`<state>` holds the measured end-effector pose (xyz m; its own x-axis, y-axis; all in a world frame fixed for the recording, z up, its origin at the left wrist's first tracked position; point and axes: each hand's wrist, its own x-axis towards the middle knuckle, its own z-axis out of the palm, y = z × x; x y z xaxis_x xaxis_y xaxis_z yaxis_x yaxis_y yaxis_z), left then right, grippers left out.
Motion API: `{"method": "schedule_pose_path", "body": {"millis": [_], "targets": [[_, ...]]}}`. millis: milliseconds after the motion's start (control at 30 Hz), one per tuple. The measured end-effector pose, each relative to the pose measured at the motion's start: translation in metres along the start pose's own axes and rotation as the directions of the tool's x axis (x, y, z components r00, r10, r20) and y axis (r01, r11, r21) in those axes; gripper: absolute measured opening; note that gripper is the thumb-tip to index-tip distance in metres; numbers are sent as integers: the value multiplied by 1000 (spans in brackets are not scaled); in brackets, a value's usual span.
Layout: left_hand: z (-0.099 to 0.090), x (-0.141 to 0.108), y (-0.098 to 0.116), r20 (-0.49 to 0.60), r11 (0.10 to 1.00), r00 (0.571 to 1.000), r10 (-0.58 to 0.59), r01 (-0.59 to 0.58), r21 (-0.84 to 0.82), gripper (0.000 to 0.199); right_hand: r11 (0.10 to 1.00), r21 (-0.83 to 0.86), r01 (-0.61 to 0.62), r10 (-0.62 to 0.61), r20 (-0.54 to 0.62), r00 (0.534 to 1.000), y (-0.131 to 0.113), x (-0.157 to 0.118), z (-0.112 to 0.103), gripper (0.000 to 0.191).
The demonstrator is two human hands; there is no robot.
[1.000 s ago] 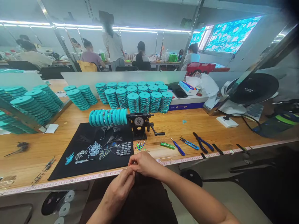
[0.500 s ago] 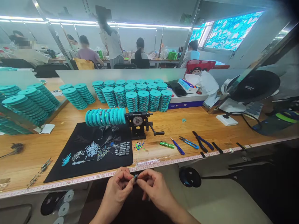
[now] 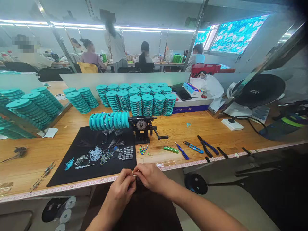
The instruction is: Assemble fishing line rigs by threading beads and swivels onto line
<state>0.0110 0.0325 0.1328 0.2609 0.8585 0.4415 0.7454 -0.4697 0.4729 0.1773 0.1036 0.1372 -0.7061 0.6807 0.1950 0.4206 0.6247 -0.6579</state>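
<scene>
My left hand and my right hand meet at the table's front edge, both with fingers pinched together. Between the fingertips is something small and pale, too small to make out. Just behind them lies a black mat bearing small grey cylinders, clear beads, metal pins and teal pieces. A black hand-crank winder with a row of teal spools stands behind the mat. Colourful beads lie in front of the winder.
Stacked teal spools line the back of the table. A green tube, a blue pen-like tool, blue snips and pliers lie to the right. Several people are beyond the divider.
My right hand has moved up and left, now palm down with its forearm stretched further across. My left hand has turned, its back now showing. The view has shifted slightly.
</scene>
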Motion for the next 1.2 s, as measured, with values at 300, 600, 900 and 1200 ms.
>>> {"method": "schedule_pose_path", "body": {"millis": [300,600,900,1200], "targets": [[5,3,-1,-51,1000,998,21,-20,19,20,990,108,-86,74,108,991,2,35,-17,7],[6,-5,0,199,580,843,-500,496,-646,17,783,495,-377,490,-117,864,-23,-37,14,22],[-1,-5,4,218,696,865,-452,495,-521,12,933,311,-180,254,-215,943,-35,-51,24,14],[2,-9,-4,1,983,994,106,-105,148,23,999,-19,26,-25,32,999,2,8,8,14]]}}
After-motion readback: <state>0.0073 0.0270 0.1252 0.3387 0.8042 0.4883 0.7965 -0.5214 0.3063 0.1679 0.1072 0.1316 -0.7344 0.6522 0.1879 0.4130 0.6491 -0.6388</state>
